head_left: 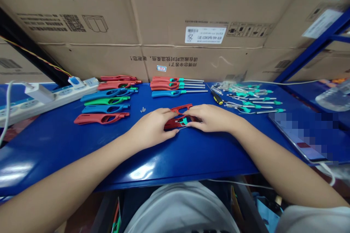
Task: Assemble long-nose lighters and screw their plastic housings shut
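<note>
Casing (170, 124), red, between left grip (153, 126) and right grip (213, 117), both partly curled, holding its opposite ends

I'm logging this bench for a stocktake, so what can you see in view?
Red handle pieces: apparently two, red, between hands
Fitting: one, teal, between hands
Rodless handles: several, red/blue/green, left
Handles with rods: several, red and blue, centre back
Loose rods: many, silver and teal, right back
Screwdriver: one, yellow-black, beside loose rods
Small bits: several, pale, near left hand
Phone: one, dark, right
Power strip: one, white, left
Cardboard box: at least one, brown, behind
Table: one, blue, beneath
Garment: one, whitish, bottom
Left hand: one, bare, centre
Right hand: one, bare, centre
</note>
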Motion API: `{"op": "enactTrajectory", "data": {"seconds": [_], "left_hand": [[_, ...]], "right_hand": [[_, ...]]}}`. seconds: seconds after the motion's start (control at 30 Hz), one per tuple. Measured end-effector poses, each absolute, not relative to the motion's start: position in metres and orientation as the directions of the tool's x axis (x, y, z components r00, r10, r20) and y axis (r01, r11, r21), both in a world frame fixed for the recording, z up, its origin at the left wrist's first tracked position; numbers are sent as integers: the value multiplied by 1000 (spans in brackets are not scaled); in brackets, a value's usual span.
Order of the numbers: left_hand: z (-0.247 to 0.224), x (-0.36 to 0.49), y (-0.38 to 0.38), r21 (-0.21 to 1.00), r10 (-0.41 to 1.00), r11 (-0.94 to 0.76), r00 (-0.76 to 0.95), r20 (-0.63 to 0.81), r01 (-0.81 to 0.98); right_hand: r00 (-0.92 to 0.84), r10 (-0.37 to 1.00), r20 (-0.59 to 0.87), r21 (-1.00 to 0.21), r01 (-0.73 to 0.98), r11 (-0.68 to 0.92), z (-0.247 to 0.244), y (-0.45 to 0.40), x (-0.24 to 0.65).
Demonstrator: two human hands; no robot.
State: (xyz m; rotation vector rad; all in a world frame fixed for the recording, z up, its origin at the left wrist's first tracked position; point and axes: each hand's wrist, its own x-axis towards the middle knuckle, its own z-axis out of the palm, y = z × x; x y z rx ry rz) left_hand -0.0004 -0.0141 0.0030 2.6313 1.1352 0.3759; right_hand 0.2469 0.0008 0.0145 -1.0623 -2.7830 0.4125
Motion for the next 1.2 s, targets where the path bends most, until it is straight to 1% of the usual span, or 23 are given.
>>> {"op": "enactTrajectory", "data": {"seconds": [0.1, 0.23, 0.3, 0.37, 0.4, 0.47, 0.53, 0.57, 0.6, 0.67, 0.87, 1.07, 1.2], "left_hand": [[5, -1, -15, 287, 725, -681, 675, 139, 673], [6, 1, -16, 284, 683, -718, 722, 112, 635], [7, 2, -17, 283, 667, -730, 738, 101, 621], [9, 2, -18, 268, 653, -745, 751, 101, 611], [10, 2, -18, 259, 646, -751, 756, 101, 607], [12, 3, -19, 246, 637, -760, 765, 96, 601], [13, 3, -19, 244, 634, -762, 768, 92, 600], [13, 3, -19, 247, 633, -762, 769, 91, 598], [12, 3, -19, 252, 631, -763, 770, 89, 596], [11, 3, -18, 260, 625, -767, 775, 92, 587], [9, 2, -17, 253, 618, -775, 777, 116, 579], [10, 1, -18, 245, 607, -783, 789, 97, 572], [9, -1, -18, 208, 613, -781, 785, 83, 588]], "right_hand": [[-734, 679, 8, -313, 643, 699, 18, 1, 249], [-723, 691, -15, -353, 650, 673, 20, 1, 250], [-704, 710, 6, -392, 651, 650, 22, 3, 253], [-659, 750, 60, -412, 668, 620, 23, 8, 259], [-618, 780, 98, -399, 693, 600, 24, 12, 264], [-479, 858, 184, -321, 796, 513, 23, 23, 276], [-253, 934, 253, -225, 924, 311, 18, 37, 291], [-155, 948, 280, -199, 956, 215, 15, 44, 299], [-64, 951, 301, -201, 971, 129, 10, 51, 307], [17, 948, 317, -209, 977, 52, 0, 65, 322], [52, 944, 325, -231, 973, 26, -25, 86, 349], [86, 951, 296, -258, 966, -7, -30, 94, 354], [107, 955, 278, -291, 957, -23, -32, 97, 359]]}}
